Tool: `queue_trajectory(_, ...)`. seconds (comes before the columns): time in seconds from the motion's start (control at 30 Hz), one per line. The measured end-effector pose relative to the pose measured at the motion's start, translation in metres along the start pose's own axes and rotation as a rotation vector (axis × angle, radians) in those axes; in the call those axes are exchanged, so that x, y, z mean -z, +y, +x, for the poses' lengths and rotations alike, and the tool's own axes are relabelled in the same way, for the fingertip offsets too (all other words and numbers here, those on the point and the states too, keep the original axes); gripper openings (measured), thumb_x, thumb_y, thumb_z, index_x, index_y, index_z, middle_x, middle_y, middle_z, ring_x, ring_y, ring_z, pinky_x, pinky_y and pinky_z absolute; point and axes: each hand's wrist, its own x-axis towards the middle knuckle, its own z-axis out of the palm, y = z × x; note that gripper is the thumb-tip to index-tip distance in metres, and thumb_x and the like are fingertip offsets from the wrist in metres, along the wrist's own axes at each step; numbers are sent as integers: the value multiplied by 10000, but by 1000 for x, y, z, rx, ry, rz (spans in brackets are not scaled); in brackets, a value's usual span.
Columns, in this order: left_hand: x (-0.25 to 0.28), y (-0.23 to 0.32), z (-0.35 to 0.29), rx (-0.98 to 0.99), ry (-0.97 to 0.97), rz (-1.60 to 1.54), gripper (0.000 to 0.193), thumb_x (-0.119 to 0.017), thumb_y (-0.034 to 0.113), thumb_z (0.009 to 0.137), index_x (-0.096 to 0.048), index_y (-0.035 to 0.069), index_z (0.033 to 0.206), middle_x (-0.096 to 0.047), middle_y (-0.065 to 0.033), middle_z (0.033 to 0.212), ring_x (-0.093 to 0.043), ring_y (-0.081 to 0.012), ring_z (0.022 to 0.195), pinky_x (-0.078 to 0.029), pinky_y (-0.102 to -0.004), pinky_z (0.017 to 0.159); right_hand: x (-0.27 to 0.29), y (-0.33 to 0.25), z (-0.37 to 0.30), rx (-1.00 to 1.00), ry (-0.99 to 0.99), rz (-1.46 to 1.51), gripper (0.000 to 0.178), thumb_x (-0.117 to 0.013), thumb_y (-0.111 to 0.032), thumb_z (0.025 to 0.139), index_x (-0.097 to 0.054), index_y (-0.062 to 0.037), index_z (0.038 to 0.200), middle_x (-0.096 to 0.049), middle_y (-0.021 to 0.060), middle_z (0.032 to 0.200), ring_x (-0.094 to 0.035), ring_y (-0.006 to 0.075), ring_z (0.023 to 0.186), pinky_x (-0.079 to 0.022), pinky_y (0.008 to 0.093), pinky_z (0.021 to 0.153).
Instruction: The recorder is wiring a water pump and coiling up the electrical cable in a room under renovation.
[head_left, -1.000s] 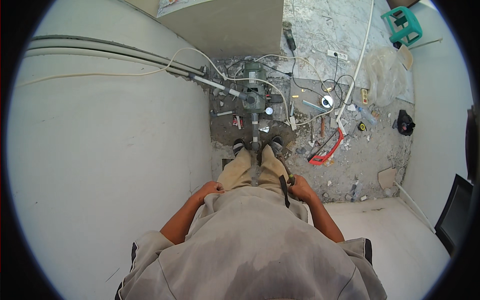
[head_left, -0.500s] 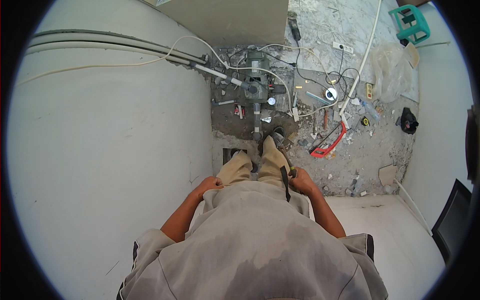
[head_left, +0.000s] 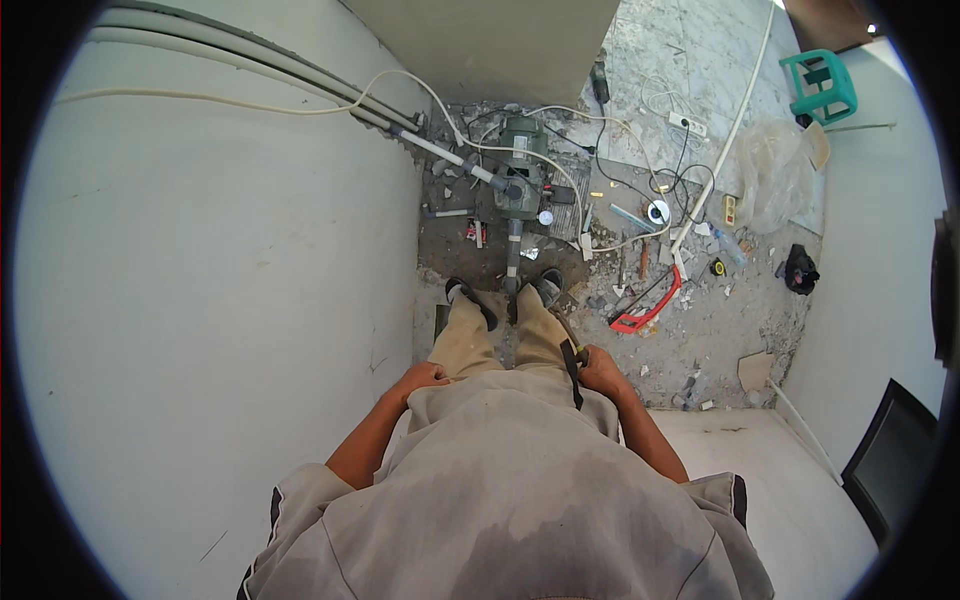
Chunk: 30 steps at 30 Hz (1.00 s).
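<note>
The right hand (head_left: pixel 601 371) is wrapped round a slim brown-shafted tool (head_left: pixel 565 325) beside the beige trousers (head_left: pixel 464 335); the left hand (head_left: pixel 424 377) curls, whether pinching cloth I can't tell. Probably a carrying step, calling for sure footing on the grey, rubble-strewn floor (head_left: pixel 705 335).

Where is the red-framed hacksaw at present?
In the head view, the hacksaw lies right of centre on the grey floor, beyond the right hand, left of the black-yellow tape measure.
</note>
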Motion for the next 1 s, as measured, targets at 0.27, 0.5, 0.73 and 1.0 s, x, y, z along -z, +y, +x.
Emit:
queue_trajectory(0.27,24,-20,26,-102,-22,125,357,-715,380,811,-705,25,845,-680,-159,760,-608,-249,649,-474,-378,634,-15,-1,20,99,80,-43,340,-678,-261,762,-680,43,914,-676,314,951,-663,455,944,-520,474,805)
queue_trajectory(0.5,11,-68,66,-62,-95,38,355,-737,370,811,-743,38,937,-735,-127,883,-662,-216,780,-497,-349,718,-30,27,68,162,47,-206,340,-677,-290,740,-725,9,895,-705,270,905,-693,422,879,-537,492,781)
queue_trajectory(0.73,22,-66,119,-52,-109,125,357,-711,296,814,-751,53,1073,-748,-143,1005,-705,-229,889,-524,-348,830,-30,70,102,279,68,-142,370,-713,-327,758,-716,-69,1024,-711,228,942,-687,410,874,-531,492,756)
queue_trajectory(1.0,29,-42,131,-182,-205,453,380,-699,277,806,-744,68,1121,-742,-152,1052,-705,-255,962,-520,-356,879,-26,84,109,213,51,-196,406,-728,-346,757,-707,-103,1082,-718,209,970,-688,399,899,-531,472,774)
